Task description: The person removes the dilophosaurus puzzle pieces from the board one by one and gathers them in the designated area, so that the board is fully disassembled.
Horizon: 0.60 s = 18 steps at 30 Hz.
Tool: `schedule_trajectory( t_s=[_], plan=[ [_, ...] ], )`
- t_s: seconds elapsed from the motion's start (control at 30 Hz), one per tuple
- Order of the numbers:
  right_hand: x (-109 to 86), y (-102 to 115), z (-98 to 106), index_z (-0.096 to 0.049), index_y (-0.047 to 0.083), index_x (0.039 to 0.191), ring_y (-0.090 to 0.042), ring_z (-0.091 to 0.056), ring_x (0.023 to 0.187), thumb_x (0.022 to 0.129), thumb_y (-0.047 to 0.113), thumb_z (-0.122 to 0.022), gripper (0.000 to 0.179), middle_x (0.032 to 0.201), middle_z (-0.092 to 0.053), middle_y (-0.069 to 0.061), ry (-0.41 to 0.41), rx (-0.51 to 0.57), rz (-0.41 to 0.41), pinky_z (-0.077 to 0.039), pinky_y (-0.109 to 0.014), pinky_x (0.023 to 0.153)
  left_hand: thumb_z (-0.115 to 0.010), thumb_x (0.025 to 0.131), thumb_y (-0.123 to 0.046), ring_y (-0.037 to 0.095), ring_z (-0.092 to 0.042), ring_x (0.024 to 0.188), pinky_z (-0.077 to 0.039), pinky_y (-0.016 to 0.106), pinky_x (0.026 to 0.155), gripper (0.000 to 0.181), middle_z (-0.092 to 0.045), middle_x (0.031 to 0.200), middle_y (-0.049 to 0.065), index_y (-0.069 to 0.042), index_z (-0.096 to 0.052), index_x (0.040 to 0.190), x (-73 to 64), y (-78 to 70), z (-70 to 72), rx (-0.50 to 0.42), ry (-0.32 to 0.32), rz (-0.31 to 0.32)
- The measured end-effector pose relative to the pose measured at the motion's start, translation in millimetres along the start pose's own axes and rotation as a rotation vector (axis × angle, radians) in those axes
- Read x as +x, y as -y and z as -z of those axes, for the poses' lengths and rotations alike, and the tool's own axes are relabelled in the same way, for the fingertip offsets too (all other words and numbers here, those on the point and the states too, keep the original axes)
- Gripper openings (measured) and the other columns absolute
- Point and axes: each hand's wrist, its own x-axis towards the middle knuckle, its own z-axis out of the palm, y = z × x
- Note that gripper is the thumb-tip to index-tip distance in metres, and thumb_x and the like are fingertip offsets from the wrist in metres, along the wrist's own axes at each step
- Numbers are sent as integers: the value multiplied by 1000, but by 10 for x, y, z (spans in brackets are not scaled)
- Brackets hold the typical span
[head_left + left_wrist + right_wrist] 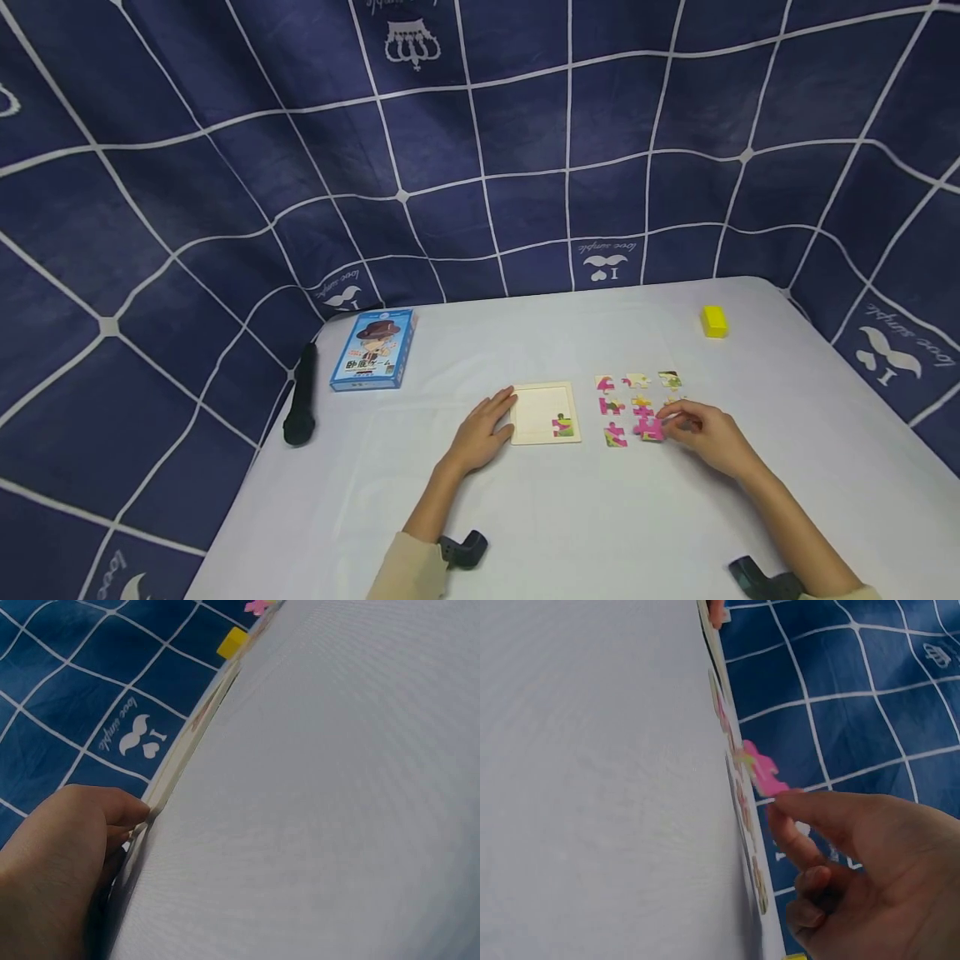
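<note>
My right hand (712, 433) pinches a pink jigsaw piece (763, 768) between thumb and finger, raised off the table in the right wrist view. Several other loose pieces, among them a pink and green piece (616, 435), lie in rough rows just left of that hand. To their left is a cream puzzle frame (545, 385), with one green and pink piece (562, 426) lying in its lower right corner. My left hand (480, 433) rests at the frame's left side, its fingertips touching the edge; the left wrist view shows this hand (67, 855) at the frame's corner.
A blue game box (372, 350) lies at the back left of the white table (465, 350). Beside it, along the left edge, is a black object (302, 396) like a microphone. A yellow block (714, 322) sits at the back right. Dark blue checked cloth (525, 150) hangs behind.
</note>
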Motion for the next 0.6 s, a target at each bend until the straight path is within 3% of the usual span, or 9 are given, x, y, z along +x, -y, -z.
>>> schedule_trajectory(
  t_s=[0.2, 0.6],
  plan=[
    [-16, -40, 2, -68, 11, 97, -10, -35, 53, 81, 12, -70, 15, 71, -55, 2, 33, -24, -37, -28, -25, 45, -50, 90, -20, 19, -30, 134, -19, 33, 111, 51, -34, 146, 6, -2, -43, 137, -21, 34, -26, 6, -48, -52],
    [-30, -88, -48, -70, 11, 95, -8, -38, 60, 81, 13, -70, 13, 73, -58, 8, 28, -59, 30, -30, -24, 52, -51, 89, -21, 19, -29, 134, -20, 35, 110, 52, -32, 147, 3, -6, -42, 139, -12, -10, 20, -4, -6, -6]
  ],
)
